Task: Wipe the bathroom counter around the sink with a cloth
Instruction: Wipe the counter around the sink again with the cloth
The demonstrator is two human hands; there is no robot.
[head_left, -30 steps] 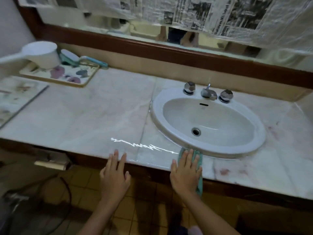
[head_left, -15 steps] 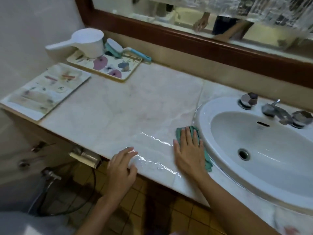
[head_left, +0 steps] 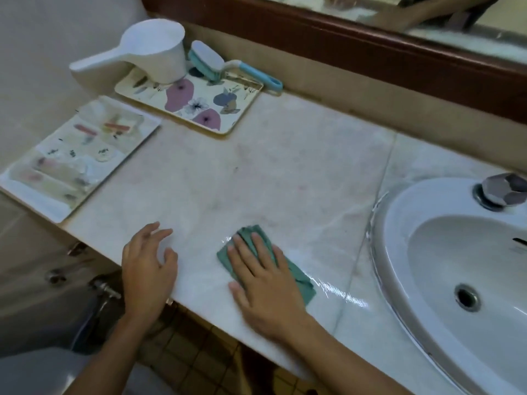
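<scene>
Two bare hands are at the front edge of the marble counter (head_left: 285,172). The right hand (head_left: 265,283) lies flat on a folded teal cloth (head_left: 302,282), its fingers straight and slightly spread, pressing the cloth down and curling round nothing. The cloth sits on the counter near the front edge, left of the sink (head_left: 399,223) and apart from its rim. Its creased end shows past the fingertips, and one corner sticks out on the sink side of the palm. A glossy, wet-looking streak (head_left: 342,297) runs from that corner towards the sink, across the seam between the two slabs.

The left hand (head_left: 148,269) rests near the front left corner. Its fingers are loosely bent with the tips on the stone, it holds nothing, and its wrist hangs over the edge.

The white oval sink is set into the right part of the counter. Its drain (head_left: 467,297) is visible, and a faceted metal tap handle (head_left: 502,189) stands on its back rim.

A flower-printed tray (head_left: 199,106) lies in the back left corner. It carries a white water dipper (head_left: 159,52), whose long handle points left, and a scrub brush (head_left: 216,64), whose blue-tipped handle reaches over the tray's right rim. A second, pale tray (head_left: 79,158) lies along the left edge.

A dark wooden mirror frame (head_left: 342,47) runs above the back edge.
</scene>
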